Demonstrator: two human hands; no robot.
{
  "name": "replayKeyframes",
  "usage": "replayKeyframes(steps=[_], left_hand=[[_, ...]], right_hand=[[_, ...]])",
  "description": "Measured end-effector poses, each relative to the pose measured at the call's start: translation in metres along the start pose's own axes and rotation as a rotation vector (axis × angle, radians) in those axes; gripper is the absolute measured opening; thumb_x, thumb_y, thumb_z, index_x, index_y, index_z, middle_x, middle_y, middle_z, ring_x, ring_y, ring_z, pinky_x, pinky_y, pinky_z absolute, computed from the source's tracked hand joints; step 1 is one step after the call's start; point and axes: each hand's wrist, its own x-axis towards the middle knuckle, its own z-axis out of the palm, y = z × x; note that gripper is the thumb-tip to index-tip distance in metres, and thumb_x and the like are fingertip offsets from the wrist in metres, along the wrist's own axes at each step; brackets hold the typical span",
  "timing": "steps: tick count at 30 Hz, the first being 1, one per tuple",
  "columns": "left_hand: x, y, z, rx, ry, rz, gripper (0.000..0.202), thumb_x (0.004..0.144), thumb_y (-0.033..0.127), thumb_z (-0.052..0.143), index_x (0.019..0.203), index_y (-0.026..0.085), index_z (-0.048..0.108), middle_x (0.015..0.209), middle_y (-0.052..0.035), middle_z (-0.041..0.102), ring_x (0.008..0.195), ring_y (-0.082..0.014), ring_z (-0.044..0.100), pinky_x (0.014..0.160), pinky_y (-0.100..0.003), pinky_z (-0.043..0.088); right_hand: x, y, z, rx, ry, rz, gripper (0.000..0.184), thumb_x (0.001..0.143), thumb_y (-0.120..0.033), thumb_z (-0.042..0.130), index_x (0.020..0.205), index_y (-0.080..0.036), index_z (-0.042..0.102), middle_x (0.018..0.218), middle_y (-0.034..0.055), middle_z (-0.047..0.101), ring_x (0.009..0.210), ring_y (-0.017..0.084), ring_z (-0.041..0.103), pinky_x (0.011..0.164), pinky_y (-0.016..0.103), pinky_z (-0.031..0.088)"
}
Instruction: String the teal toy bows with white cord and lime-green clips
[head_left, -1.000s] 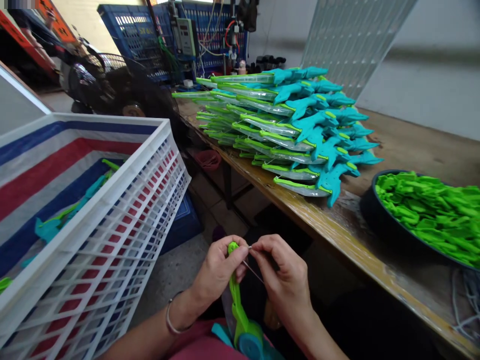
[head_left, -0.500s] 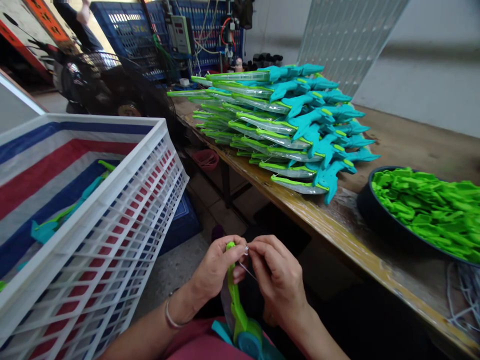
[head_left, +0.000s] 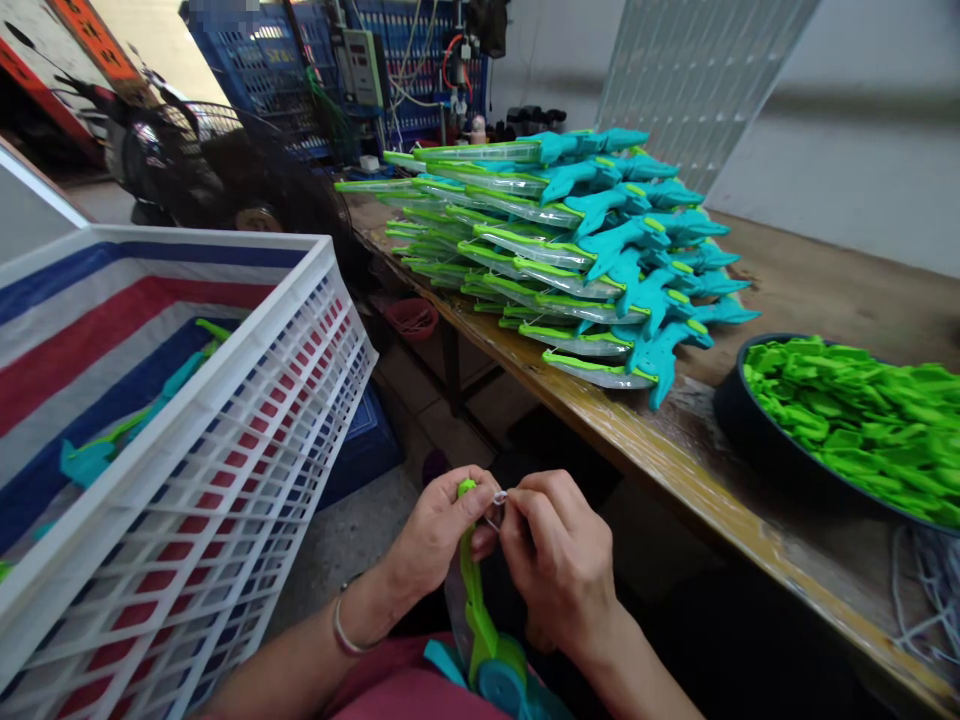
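My left hand (head_left: 442, 525) is closed around the tip of a green and teal plastic toy piece (head_left: 478, 610), which looks like a toy sword or bow arm; its teal end lies in my lap. Thumb and fingers of my right hand (head_left: 562, 540) pinch a thin white string (head_left: 500, 497) close beside that tip. A small loop or knot in the string shows between the two hands. The string's lower part is mostly hidden behind my fingers.
A stack of similar green and teal pieces (head_left: 592, 260) lies on the wooden bench (head_left: 622, 430). Right of it stands a dark basin (head_left: 735, 430) of green parts, with white strings (head_left: 926, 600) below. A white crate (head_left: 315, 330) with a striped lining is at left.
My right hand has shifted slightly right and its fingers have curled in more. The string loop now stands out between the hands. A person in the background has left the view.
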Motion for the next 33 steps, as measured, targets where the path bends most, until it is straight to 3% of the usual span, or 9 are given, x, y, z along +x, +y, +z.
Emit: replayKeyframes(steps=[7, 10, 13, 20, 25, 33], left_hand=[[-0.001, 0.001, 0.0, 0.012, 0.001, 0.01, 0.034, 0.091, 0.043, 0.074, 0.079, 0.015, 0.058, 0.067, 0.0032, 0.052, 0.05, -0.0056, 0.044, 0.045, -0.017, 0.036], [-0.001, 0.001, 0.0, 0.025, 0.017, -0.01, 0.035, 0.09, 0.043, 0.075, 0.079, 0.014, 0.059, 0.065, 0.004, 0.051, 0.049, -0.0055, 0.043, 0.046, -0.017, 0.035], [-0.001, 0.0, -0.001, 0.039, 0.021, -0.009, 0.035, 0.09, 0.044, 0.074, 0.08, 0.015, 0.059, 0.063, 0.0048, 0.05, 0.049, -0.0056, 0.044, 0.046, -0.017, 0.035], [-0.003, -0.003, -0.006, 0.08, -0.002, -0.007, 0.034, 0.094, 0.046, 0.07, 0.082, 0.016, 0.058, 0.057, 0.0056, 0.049, 0.048, -0.0066, 0.045, 0.047, -0.017, 0.036], [-0.004, -0.004, -0.005, 0.071, -0.003, 0.011, 0.034, 0.093, 0.045, 0.071, 0.081, 0.016, 0.057, 0.064, 0.0046, 0.051, 0.049, -0.0059, 0.046, 0.045, -0.017, 0.037], [-0.003, -0.004, -0.007, 0.036, -0.021, 0.021, 0.037, 0.092, 0.045, 0.072, 0.077, 0.017, 0.053, 0.061, 0.0052, 0.048, 0.047, -0.006, 0.041, 0.044, -0.018, 0.037]], right_hand=[[-0.002, -0.003, -0.005, 0.115, 0.028, 0.077, 0.016, 0.096, -0.004, 0.055, 0.092, -0.019, 0.057, 0.085, 0.0055, 0.06, 0.077, 0.018, 0.06, 0.065, 0.029, 0.051], [-0.002, -0.007, -0.008, 0.196, -0.028, 0.12, 0.011, 0.097, -0.01, 0.057, 0.104, -0.018, 0.058, 0.094, 0.0073, 0.063, 0.086, 0.019, 0.063, 0.071, 0.031, 0.054], [-0.002, -0.009, -0.007, 0.259, -0.078, 0.155, 0.018, 0.099, -0.012, 0.059, 0.115, -0.018, 0.061, 0.1, 0.0069, 0.066, 0.091, 0.019, 0.065, 0.076, 0.03, 0.056], [-0.001, -0.005, -0.004, 0.418, -0.118, 0.263, 0.013, 0.1, -0.009, 0.059, 0.103, -0.019, 0.067, 0.093, 0.0024, 0.066, 0.081, 0.012, 0.065, 0.07, 0.022, 0.053], [-0.003, -0.003, -0.012, 0.34, -0.161, 0.269, 0.01, 0.101, -0.012, 0.06, 0.094, -0.019, 0.064, 0.086, 0.0005, 0.064, 0.077, 0.012, 0.063, 0.068, 0.023, 0.048], [-0.003, -0.006, -0.033, 0.132, -0.358, 0.261, 0.021, 0.104, -0.016, 0.05, 0.085, -0.018, 0.058, 0.078, 0.0003, 0.055, 0.072, 0.014, 0.054, 0.065, 0.027, 0.038]])
